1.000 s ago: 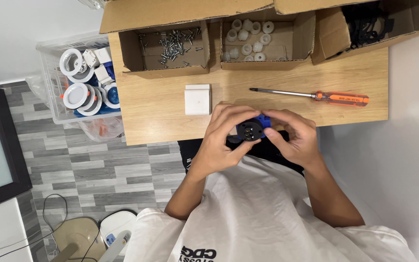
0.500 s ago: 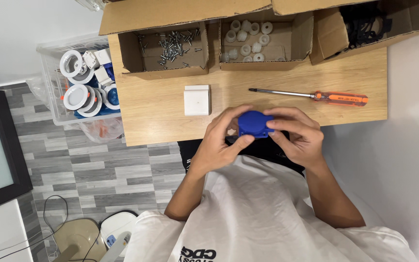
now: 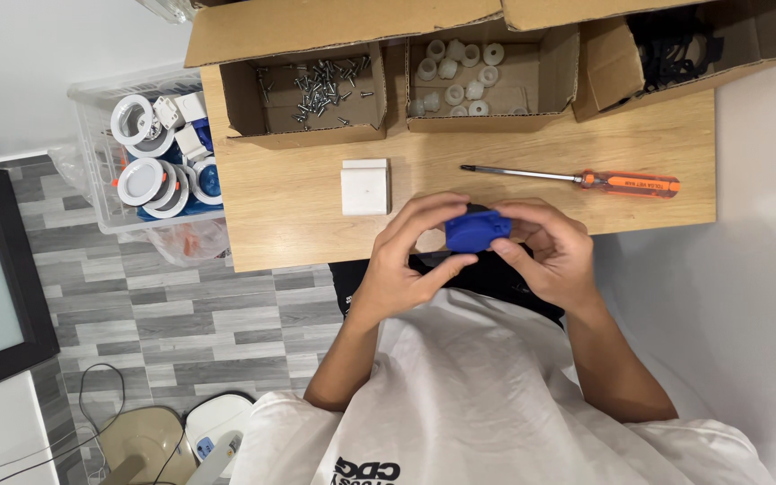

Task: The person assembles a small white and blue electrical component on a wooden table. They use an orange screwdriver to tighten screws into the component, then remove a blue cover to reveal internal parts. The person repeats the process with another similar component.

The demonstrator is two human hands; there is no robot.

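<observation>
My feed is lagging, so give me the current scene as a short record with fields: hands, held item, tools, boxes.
left hand: grips blue part from its left side
right hand: grips blue part from its right side
blue part: held over table edge
table: wooden
screwdriver: orange handle, lying on table, untouched
white block: on table, left of hands
screw box: open, holds screws
cap box: open, holds white caps
bin: left of table, white round fittings

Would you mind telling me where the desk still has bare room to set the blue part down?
Bare wood lies between the white square block and the screwdriver, and left of the block up to the desk edge. The back is crowded with cardboard boxes. The left hand and right hand, holding the blue part, cover the front edge.
</observation>
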